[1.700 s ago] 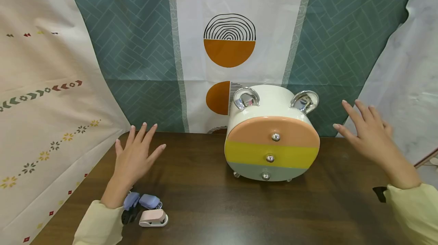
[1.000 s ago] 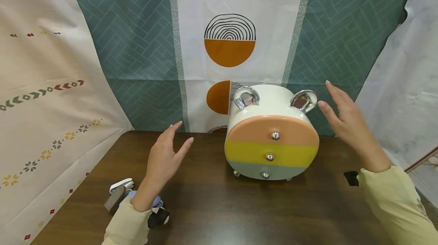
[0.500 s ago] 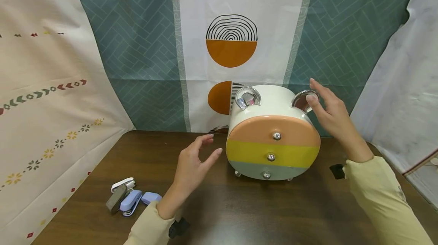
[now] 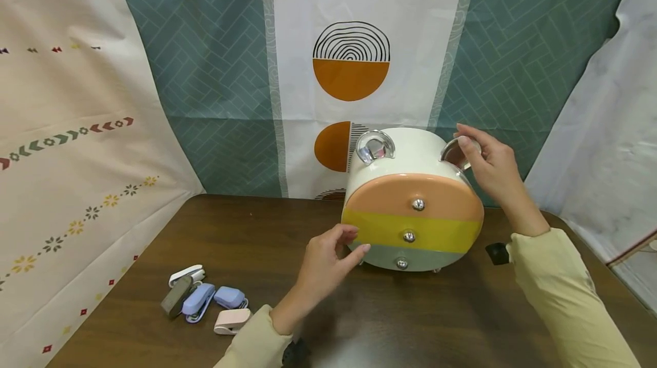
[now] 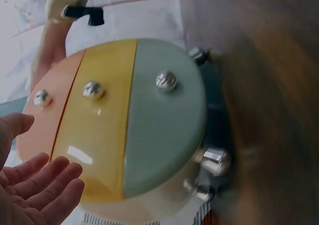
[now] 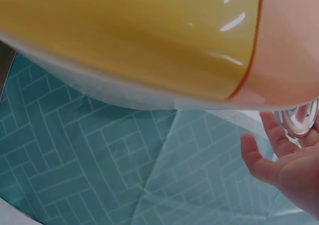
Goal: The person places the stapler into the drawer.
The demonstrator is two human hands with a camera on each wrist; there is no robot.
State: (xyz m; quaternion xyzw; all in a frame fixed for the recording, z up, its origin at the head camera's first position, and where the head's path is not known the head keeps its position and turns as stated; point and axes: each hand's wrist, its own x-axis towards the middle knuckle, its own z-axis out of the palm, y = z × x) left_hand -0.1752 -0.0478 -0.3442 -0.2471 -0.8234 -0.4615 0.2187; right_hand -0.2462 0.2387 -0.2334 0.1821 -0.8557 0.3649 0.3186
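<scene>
Nearest, at the lower left of the head view, a pink stapler is lying on the brown table, with four other small staplers clustering just beyond it, perhaps grouped aside to leave the middle free. At lower centre, the left hand is hovering before the cabinet's lower left; its thumb is standing apart from the loosely curved fingers, which are pinching nothing, a spread seemingly suited to the small knobs. The striped cabinet is standing upright right of centre, its knobs facing the person, presumably for easy pulling, and its short metal feet are keeping the body off the table. At its upper right, the right hand is lying about the metal ear, thumb in front, possibly for steadying; whether it is actually pinching the ear, I cannot tell. Farthest back, a patterned cloth is hanging behind everything, likely as a backdrop.
</scene>
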